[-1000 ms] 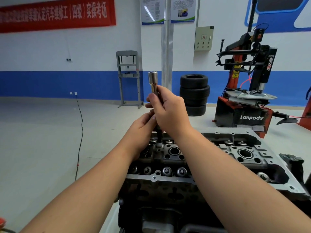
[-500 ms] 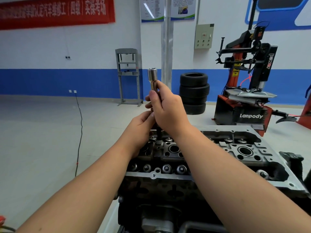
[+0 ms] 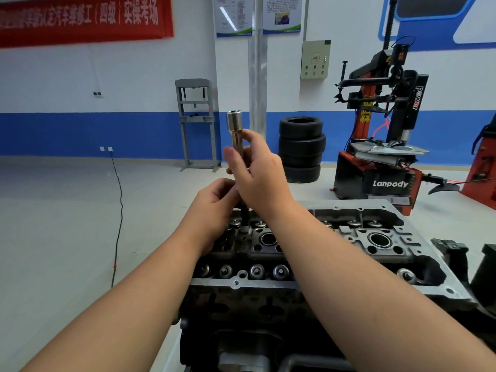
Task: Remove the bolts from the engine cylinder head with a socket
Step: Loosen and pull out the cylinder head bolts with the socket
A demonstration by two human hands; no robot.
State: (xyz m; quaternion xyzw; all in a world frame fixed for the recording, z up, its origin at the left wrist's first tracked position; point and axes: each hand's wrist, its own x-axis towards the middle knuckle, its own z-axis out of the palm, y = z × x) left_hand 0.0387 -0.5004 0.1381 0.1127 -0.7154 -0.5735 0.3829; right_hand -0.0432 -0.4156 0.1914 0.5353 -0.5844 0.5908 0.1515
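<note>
The grey engine cylinder head point(image 3: 381, 253) sits low in the middle, with valve springs and plug wells showing. A long socket tool point(image 3: 236, 130) stands upright over its left part, chrome drive end on top, and its dark lower shaft point(image 3: 245, 218) runs down to a bolt spot on the head. My right hand point(image 3: 257, 175) grips the upper shaft with thumb and fingers. My left hand point(image 3: 214, 205) curls round the shaft just below. The bolt itself is hidden under the tool.
A stack of black tyres point(image 3: 302, 149) and a red and black tyre changer point(image 3: 386, 146) stand behind the engine. A grey shop press point(image 3: 196, 122) is by the blue-striped wall. A black cable point(image 3: 119, 210) trails across the floor at left.
The socket tool and my right hand have risen a little, and my right fingers have shifted their hold on the shaft. My left hand stays round the lower shaft.
</note>
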